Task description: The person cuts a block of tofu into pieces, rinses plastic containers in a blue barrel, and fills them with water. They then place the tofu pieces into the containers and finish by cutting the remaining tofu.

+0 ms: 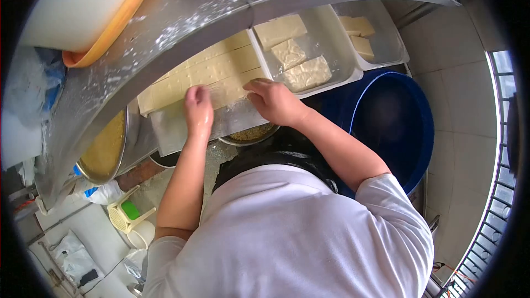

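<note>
Both hands press flat, fingers spread: left hand (199,111) and right hand (274,101) on the tofu slab (207,72). Soft, wet, crumbly; best supported underneath, I'd say.

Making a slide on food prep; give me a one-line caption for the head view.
Both hands, left hand and right hand, rest on a slab of pale scored blocks beside a white tray.

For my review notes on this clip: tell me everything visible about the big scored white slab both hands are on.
The slab is pale cream, flat and rectangular, looks like soft tofu, and is scored into a grid of blocks. It lies on a wet tray, partly hidden under a curved metal sheet. The left hand presses its near edge; the right hand rests on its right end, beside a white tub of loose blocks.
</note>
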### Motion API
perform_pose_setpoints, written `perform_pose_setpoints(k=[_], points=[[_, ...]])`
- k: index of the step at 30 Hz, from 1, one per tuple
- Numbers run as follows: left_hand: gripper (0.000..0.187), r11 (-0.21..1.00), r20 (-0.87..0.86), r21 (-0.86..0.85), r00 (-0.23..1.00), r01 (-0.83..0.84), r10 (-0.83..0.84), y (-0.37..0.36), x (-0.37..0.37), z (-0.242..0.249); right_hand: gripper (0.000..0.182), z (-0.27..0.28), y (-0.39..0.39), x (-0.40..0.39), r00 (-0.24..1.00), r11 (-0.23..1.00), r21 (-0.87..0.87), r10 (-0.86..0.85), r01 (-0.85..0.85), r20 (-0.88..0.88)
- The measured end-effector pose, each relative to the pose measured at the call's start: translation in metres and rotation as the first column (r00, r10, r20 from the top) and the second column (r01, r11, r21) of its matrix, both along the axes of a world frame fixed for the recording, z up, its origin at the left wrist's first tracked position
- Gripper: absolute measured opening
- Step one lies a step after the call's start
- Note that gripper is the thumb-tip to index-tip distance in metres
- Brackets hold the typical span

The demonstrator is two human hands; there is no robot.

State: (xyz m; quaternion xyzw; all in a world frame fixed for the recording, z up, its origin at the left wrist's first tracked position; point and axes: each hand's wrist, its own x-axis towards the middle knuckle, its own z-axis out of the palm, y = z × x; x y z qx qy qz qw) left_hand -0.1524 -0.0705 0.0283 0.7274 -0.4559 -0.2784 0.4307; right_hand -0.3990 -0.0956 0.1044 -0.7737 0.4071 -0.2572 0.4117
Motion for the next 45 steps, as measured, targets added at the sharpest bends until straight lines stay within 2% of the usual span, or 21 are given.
perform_pose_setpoints(k=[2,3,6,7,8,11,12,15,16,18,19,22,25,29,34,37,39,40,42,44,45], points=[[0.039,0.988,0.123,0.140,0.991,-0.068,0.051,0.006,0.030,-0.008,0.028,-0.032,0.011,0.010,0.994,0.954,-0.297,0.002,-0.036,-0.114],[0.049,0.953,0.249,0.266,0.965,-0.147,0.080,0.008,0.038,-0.015,0.040,-0.027,0.008,0.013,0.919,0.932,-0.253,0.157,-0.259,-0.362],[0.071,0.866,0.519,0.421,0.854,-0.269,0.013,0.001,0.029,-0.050,0.053,-0.048,0.015,0.033,0.824,0.903,-0.351,0.007,-0.249,-0.566],[0.087,0.814,0.433,0.531,0.901,-0.236,-0.022,-0.001,0.017,-0.049,0.053,-0.051,0.015,0.037,0.822,0.902,-0.352,0.005,-0.249,-0.569],[0.087,0.815,0.430,0.530,0.903,-0.233,-0.022,-0.002,0.007,-0.045,0.058,-0.052,0.013,0.041,0.762,0.909,-0.291,0.043,-0.298,-0.647],[0.079,0.932,-0.080,0.363,0.996,-0.003,0.035,-0.001,-0.019,-0.013,0.062,-0.058,0.012,0.041,0.681,0.906,-0.232,0.079,-0.353,-0.728],[0.079,0.932,-0.081,0.362,0.996,-0.003,0.034,-0.002,-0.018,0.001,0.062,-0.060,0.012,0.041,0.672,0.899,-0.241,0.076,-0.365,-0.736],[0.065,0.919,-0.517,0.391,0.813,-0.052,0.267,-0.011,-0.006,0.009,0.076,-0.060,0.011,0.042,0.651,0.914,-0.198,0.089,-0.354,-0.753],[0.065,0.920,-0.518,0.389,0.814,-0.049,0.263,-0.018,0.004,0.001,0.076,-0.061,0.011,0.041,0.651,0.915,-0.200,0.085,-0.352,-0.754],[0.056,0.804,-0.625,0.592,0.595,-0.060,0.504,-0.028,0.024,-0.018,0.074,-0.064,0.012,0.040,0.668,0.912,-0.224,0.071,-0.344,-0.741],[0.057,0.819,-0.686,0.572,0.565,0.031,0.458,-0.029,0.029,-0.026,0.074,-0.064,0.012,0.040,0.668,0.912,-0.226,0.067,-0.342,-0.741],[0.055,0.871,-0.678,0.485,0.663,0.078,0.319,-0.023,0.013,-0.023,0.068,-0.065,0.012,0.039,0.659,0.909,-0.235,0.056,-0.345,-0.750],[0.053,0.962,-0.598,0.249,0.799,0.110,0.064,-0.014,0.006,-0.032,0.062,-0.071,0.011,0.037,0.701,0.901,-0.265,0.058,-0.344,-0.711],[0.049,0.985,-0.547,0.173,0.834,0.028,0.072,-0.004,0.011,-0.030,0.059,-0.066,0.011,0.038,0.752,0.907,-0.281,0.055,-0.313,-0.657],[0.044,0.949,-0.811,0.275,0.567,0.156,0.142,0.018,0.057,-0.034,0.054,-0.066,0.008,0.044,0.877,0.942,-0.296,-0.002,-0.160,-0.481],[0.043,0.954,-0.875,0.223,0.472,0.202,0.104,0.031,0.067,-0.041,0.058,-0.051,0.006,0.052,0.979,0.976,-0.219,-0.044,-0.001,-0.200],[0.045,0.953,-0.898,0.210,0.429,0.221,0.098,0.030,0.057,-0.027,0.067,-0.040,0.002,0.058,0.995,0.961,0.270,-0.081,0.064,0.054],[0.045,0.962,-0.911,0.166,0.408,0.217,0.065,0.028,0.045,-0.020,0.067,-0.038,0.003,0.061,0.994,0.960,0.270,-0.093,0.076,0.053],[0.046,0.966,-0.924,0.119,0.383,0.229,0.023,0.017,0.013,0.005,0.075,-0.037,0.003,0.058,0.893,0.792,0.603,-0.335,0.094,0.301],[0.048,0.951,-0.907,-0.038,0.389,0.306,-0.162,0.003,-0.026,0.047,0.071,-0.037,-0.008,0.039,0.872,0.856,0.500,-0.341,0.133,0.351],[0.052,0.935,-0.877,-0.090,0.417,0.342,-0.237,0.001,-0.050,0.076,0.065,-0.029,-0.013,0.022,0.713,0.738,0.675,-0.473,0.000,0.518]])
